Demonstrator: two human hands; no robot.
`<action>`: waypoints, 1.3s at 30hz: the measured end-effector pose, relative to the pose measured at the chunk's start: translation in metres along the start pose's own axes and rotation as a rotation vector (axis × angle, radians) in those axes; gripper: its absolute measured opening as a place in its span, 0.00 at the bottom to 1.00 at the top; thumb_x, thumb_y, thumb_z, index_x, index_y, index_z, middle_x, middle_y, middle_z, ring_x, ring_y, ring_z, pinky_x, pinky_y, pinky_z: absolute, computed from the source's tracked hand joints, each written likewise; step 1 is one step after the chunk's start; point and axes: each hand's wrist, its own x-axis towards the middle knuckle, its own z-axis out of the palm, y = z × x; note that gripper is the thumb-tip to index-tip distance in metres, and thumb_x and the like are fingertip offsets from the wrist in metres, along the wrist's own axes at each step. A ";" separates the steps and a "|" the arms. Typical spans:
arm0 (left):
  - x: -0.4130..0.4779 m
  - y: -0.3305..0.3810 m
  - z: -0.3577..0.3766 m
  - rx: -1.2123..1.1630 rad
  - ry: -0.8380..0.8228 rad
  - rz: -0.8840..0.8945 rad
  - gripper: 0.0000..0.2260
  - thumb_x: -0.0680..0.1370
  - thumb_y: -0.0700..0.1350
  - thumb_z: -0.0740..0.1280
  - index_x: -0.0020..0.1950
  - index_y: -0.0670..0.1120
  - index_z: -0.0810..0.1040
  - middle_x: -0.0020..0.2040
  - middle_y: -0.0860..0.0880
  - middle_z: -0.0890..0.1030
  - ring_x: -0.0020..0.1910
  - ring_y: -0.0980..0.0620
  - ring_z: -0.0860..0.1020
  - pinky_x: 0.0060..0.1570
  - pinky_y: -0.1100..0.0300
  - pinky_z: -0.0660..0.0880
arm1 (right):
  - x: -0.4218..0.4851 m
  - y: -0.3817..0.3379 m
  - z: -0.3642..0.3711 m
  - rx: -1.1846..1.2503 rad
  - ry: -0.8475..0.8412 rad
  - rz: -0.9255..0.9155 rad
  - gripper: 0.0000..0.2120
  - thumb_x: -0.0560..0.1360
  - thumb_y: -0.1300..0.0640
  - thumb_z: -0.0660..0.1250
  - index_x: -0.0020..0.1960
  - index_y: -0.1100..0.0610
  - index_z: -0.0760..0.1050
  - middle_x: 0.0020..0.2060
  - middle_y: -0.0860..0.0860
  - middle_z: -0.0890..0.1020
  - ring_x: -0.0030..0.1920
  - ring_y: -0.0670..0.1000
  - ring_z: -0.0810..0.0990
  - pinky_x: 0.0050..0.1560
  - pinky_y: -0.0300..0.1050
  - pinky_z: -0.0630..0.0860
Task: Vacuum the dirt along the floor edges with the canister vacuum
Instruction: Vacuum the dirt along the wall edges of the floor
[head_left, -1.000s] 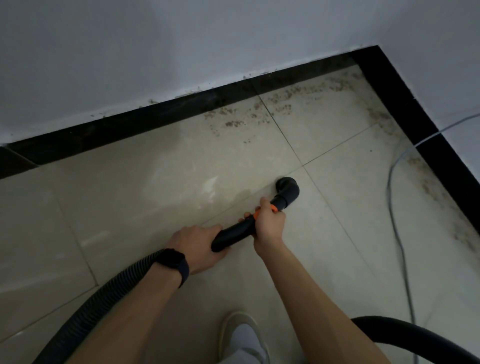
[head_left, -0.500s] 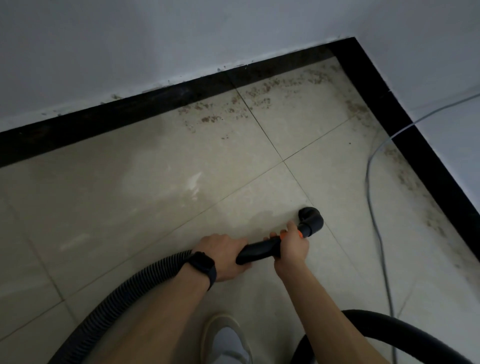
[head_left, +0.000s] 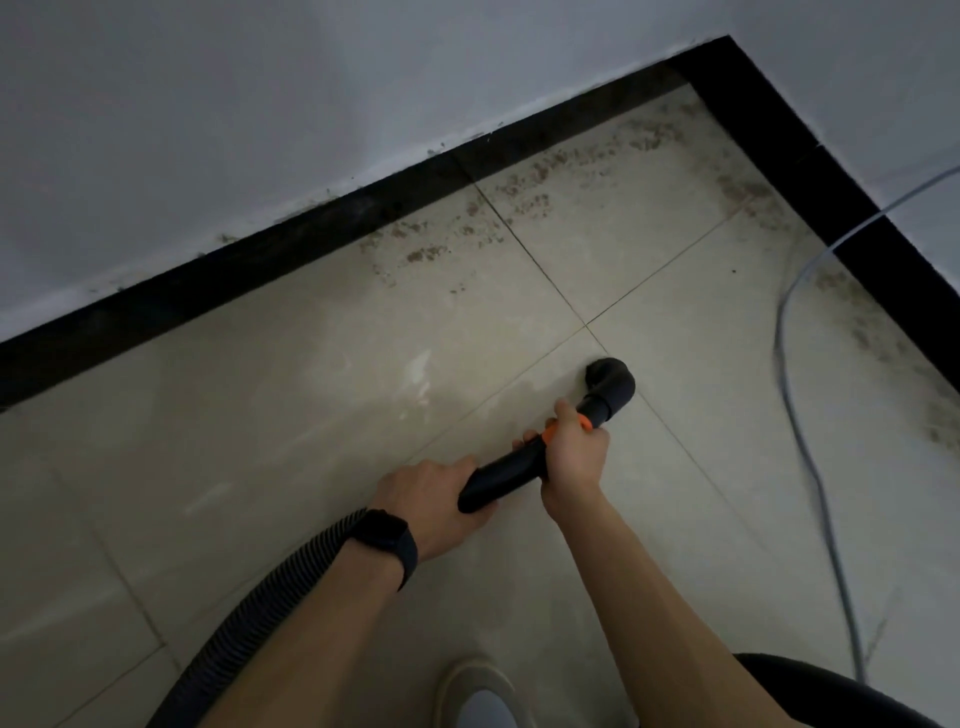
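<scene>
Corner of a tiled floor (head_left: 260, 441), with dirt (head_left: 540, 176) strewn along the black skirting (head_left: 311, 244) under white walls (head_left: 260, 104).
A grey cable (head_left: 795, 415) trails along the right edge. The nozzle (head_left: 610, 382) sits on a tile joint, well short of the dirt. The right hand (head_left: 574, 457) grips the wand (head_left: 506, 475) at its orange collar, fingers wrapped tight. The left hand (head_left: 431, 493) curls round the wand's rear end, where the hose (head_left: 260, 608) joins.
</scene>
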 end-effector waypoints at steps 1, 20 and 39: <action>-0.002 -0.009 -0.005 0.004 0.017 -0.024 0.12 0.76 0.65 0.60 0.44 0.60 0.63 0.35 0.56 0.75 0.31 0.54 0.73 0.27 0.61 0.67 | -0.003 0.002 0.012 -0.002 -0.026 -0.009 0.10 0.81 0.57 0.67 0.55 0.56 0.66 0.41 0.56 0.75 0.24 0.49 0.79 0.34 0.50 0.81; -0.075 -0.111 -0.079 0.000 0.201 -0.440 0.18 0.75 0.68 0.60 0.41 0.55 0.65 0.32 0.54 0.77 0.30 0.55 0.76 0.34 0.58 0.77 | -0.076 0.039 0.165 -0.121 -0.460 0.019 0.12 0.83 0.53 0.66 0.51 0.53 0.62 0.39 0.55 0.75 0.24 0.51 0.80 0.28 0.45 0.79; -0.076 -0.139 -0.095 -0.001 0.284 -0.424 0.12 0.77 0.64 0.59 0.46 0.56 0.65 0.36 0.54 0.76 0.34 0.50 0.77 0.35 0.57 0.77 | -0.084 0.039 0.208 -0.165 -0.572 -0.002 0.13 0.82 0.53 0.67 0.57 0.55 0.65 0.45 0.56 0.74 0.26 0.49 0.80 0.37 0.52 0.83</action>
